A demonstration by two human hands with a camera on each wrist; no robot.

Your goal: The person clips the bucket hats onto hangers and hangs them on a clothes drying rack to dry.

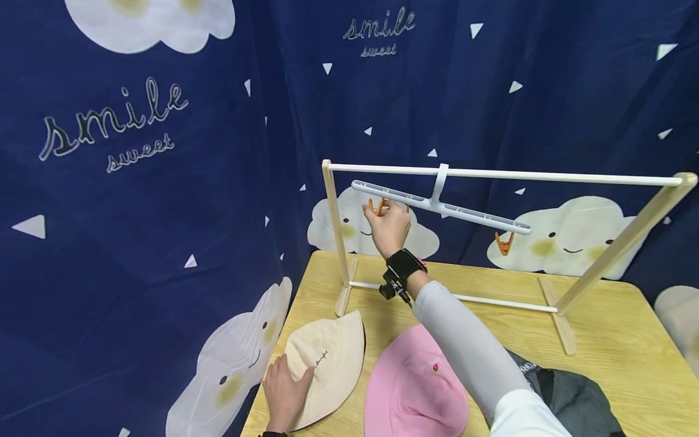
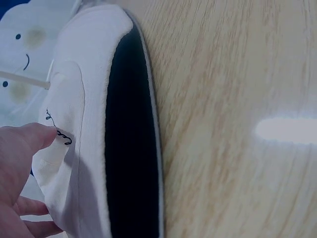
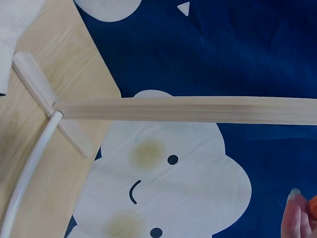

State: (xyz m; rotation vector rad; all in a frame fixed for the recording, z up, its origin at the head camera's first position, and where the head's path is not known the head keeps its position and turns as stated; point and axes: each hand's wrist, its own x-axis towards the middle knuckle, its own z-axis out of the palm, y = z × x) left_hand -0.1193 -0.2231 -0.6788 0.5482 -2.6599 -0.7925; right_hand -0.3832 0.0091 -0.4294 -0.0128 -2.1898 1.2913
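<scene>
My right hand (image 1: 389, 229) is raised to the left part of a white hanger (image 1: 475, 215) and pinches an orange clip (image 1: 380, 207) there. In the right wrist view only its fingertips (image 3: 295, 215) show, beside a bit of orange at the edge. The hanger hangs tilted from the rack's top bar (image 1: 546, 176). A second orange clip (image 1: 504, 244) hangs near its right end. My left hand (image 1: 286, 388) rests on the crown of a cream bucket hat (image 1: 335, 370), its thumb by the dark stitched lettering and its fingers apart. The hat's dark underside faces the left wrist camera.
A pink bucket hat (image 1: 404, 388) lies beside the cream one, partly behind my right forearm. Farther right is a dark grey cap (image 1: 581, 397). The rack's wooden posts (image 1: 622, 240) stand on the table (image 1: 644, 340), with a navy curtain (image 1: 464, 91) behind.
</scene>
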